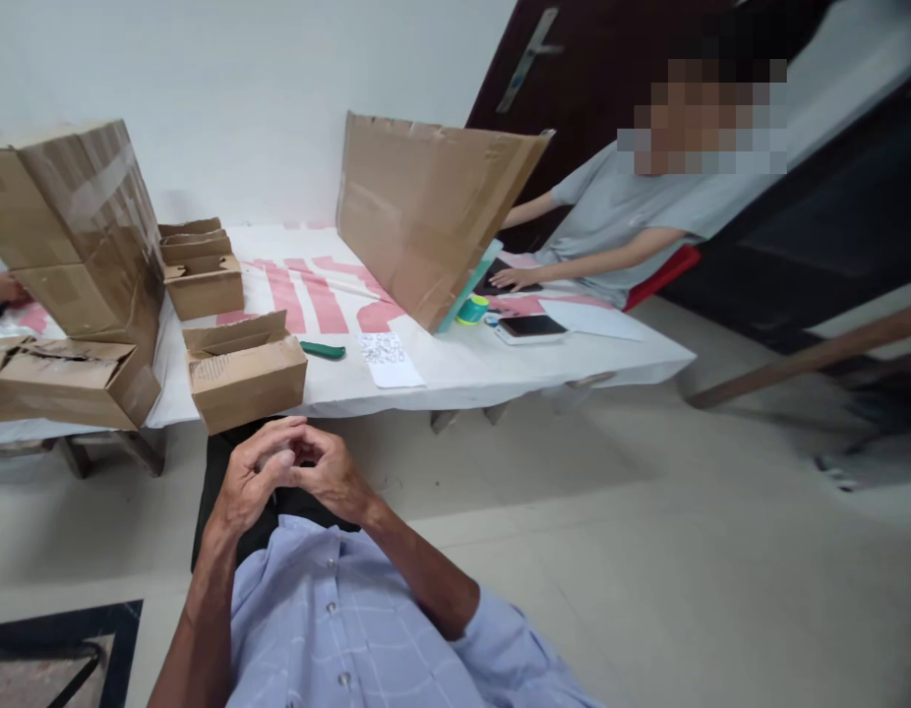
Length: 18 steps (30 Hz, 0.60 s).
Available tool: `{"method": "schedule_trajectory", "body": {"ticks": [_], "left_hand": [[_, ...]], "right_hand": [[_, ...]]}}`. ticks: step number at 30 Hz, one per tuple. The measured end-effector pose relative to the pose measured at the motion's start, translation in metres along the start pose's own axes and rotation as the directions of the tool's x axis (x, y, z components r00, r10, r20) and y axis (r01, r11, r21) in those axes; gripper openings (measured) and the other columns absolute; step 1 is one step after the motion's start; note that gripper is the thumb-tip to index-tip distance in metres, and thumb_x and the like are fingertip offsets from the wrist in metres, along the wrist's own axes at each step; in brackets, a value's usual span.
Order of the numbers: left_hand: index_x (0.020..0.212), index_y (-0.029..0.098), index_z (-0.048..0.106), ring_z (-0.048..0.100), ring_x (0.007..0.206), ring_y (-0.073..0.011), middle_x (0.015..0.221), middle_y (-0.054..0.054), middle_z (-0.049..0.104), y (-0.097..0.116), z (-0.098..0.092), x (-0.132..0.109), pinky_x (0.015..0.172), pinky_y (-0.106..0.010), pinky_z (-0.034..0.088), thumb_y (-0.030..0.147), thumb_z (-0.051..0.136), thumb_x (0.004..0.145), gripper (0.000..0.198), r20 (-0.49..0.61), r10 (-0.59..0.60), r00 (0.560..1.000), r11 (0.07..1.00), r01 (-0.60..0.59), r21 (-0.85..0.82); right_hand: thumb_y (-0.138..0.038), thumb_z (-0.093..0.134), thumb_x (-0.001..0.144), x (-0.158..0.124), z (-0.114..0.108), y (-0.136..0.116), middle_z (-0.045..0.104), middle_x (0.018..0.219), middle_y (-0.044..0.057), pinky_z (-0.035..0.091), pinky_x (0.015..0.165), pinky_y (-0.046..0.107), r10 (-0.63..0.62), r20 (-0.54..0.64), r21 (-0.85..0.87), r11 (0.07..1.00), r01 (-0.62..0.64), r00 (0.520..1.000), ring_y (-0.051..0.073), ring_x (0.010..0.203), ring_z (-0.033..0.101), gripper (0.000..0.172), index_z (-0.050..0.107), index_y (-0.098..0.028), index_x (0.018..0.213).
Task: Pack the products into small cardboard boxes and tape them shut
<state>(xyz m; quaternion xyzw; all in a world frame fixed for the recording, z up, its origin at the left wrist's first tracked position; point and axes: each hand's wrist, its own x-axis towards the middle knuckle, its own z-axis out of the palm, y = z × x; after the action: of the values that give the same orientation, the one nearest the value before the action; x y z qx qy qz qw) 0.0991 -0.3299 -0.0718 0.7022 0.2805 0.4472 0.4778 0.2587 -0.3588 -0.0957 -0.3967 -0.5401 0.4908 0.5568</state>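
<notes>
My left hand and my right hand meet over my lap, just in front of the table edge. Their fingers are curled and closed, with fingertips and thumbs touching to form a loop. Nothing shows in either hand. Nearest to them is a small cardboard box at the table's front edge, its flap raised. Right of that box lies a green-handled object, perhaps a folded knife. A white sheet with small printed drawings lies beside it.
A large cardboard panel stands upright on the cloth-covered table. Behind it sits another person, one hand on a dark item. A phone and tape roll lie nearby. Larger boxes stand left.
</notes>
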Motion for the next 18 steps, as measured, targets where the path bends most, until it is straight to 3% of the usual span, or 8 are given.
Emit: {"method": "schedule_trajectory", "body": {"ticks": [4, 6, 8, 11, 14, 18], "left_hand": [[0.088, 0.019, 0.081, 0.073, 0.121, -0.0315, 0.125, -0.015, 0.079, -0.012, 0.006, 0.003, 0.109, -0.046, 0.056, 0.047, 0.077, 0.090, 0.029, -0.148, -0.077, 0.986, 0.993, 0.063, -0.097], [0.082, 0.018, 0.074, 0.076, 0.112, -0.0297, 0.117, -0.015, 0.081, -0.014, 0.010, 0.005, 0.100, -0.045, 0.061, 0.051, 0.075, 0.090, 0.034, -0.253, -0.154, 0.955, 0.968, 0.095, -0.231], [0.082, 0.018, 0.068, 0.078, 0.105, -0.0276, 0.113, -0.014, 0.082, -0.013, 0.014, 0.005, 0.094, -0.044, 0.064, 0.056, 0.072, 0.091, 0.039, -0.293, -0.234, 0.927, 0.913, 0.106, -0.394], [0.085, 0.019, 0.062, 0.078, 0.101, -0.0254, 0.112, -0.012, 0.081, -0.010, 0.022, 0.006, 0.091, -0.041, 0.064, 0.052, 0.082, 0.083, 0.039, -0.245, -0.264, 0.933, 0.836, 0.095, -0.541], [0.085, 0.019, 0.060, 0.078, 0.097, -0.0232, 0.111, -0.010, 0.081, -0.011, 0.029, 0.005, 0.086, -0.037, 0.064, 0.043, 0.091, 0.075, 0.041, -0.229, -0.251, 0.940, 0.809, 0.074, -0.584], [0.090, 0.019, 0.065, 0.077, 0.095, -0.0224, 0.110, -0.010, 0.080, -0.015, 0.034, 0.005, 0.081, -0.034, 0.063, 0.047, 0.086, 0.081, 0.036, -0.275, -0.247, 0.929, 0.825, 0.053, -0.563]], "right_hand": [[-0.042, 0.093, 0.074, -0.001, 0.001, 0.006, 0.076, 0.106, 0.002, 0.062, 0.082, 0.030, 0.005, 0.008, 0.122, 0.993, -0.006, 1.000, 0.015, 0.086, 0.071, 0.051, 0.073, -0.025, 0.118], [-0.040, 0.094, 0.073, -0.002, 0.002, 0.007, 0.076, 0.109, 0.003, 0.062, 0.085, 0.031, -0.009, 0.008, 0.188, 0.982, 0.007, 1.000, 0.016, 0.089, 0.073, 0.057, 0.070, -0.026, 0.123], [-0.040, 0.093, 0.075, -0.003, 0.004, 0.005, 0.076, 0.106, 0.003, 0.062, 0.086, 0.032, -0.025, -0.001, 0.192, 0.981, 0.025, 1.000, 0.017, 0.090, 0.073, 0.052, 0.071, -0.026, 0.119], [-0.040, 0.088, 0.082, -0.003, 0.009, 0.001, 0.074, 0.096, 0.002, 0.062, 0.084, 0.031, -0.069, -0.063, 0.080, 0.994, 0.074, 0.996, 0.017, 0.086, 0.072, 0.030, 0.074, -0.024, 0.103], [-0.038, 0.083, 0.087, -0.002, 0.012, -0.001, 0.072, 0.098, 0.002, 0.060, 0.079, 0.029, -0.158, -0.127, -0.068, 0.986, 0.151, 0.979, 0.016, 0.084, 0.069, 0.019, 0.074, -0.023, 0.095], [-0.030, 0.073, 0.092, -0.004, 0.011, -0.001, 0.069, 0.104, 0.005, 0.059, 0.079, 0.028, -0.279, -0.095, -0.256, 0.935, 0.247, 0.956, 0.016, 0.087, 0.066, 0.010, 0.072, -0.021, 0.097]]}}
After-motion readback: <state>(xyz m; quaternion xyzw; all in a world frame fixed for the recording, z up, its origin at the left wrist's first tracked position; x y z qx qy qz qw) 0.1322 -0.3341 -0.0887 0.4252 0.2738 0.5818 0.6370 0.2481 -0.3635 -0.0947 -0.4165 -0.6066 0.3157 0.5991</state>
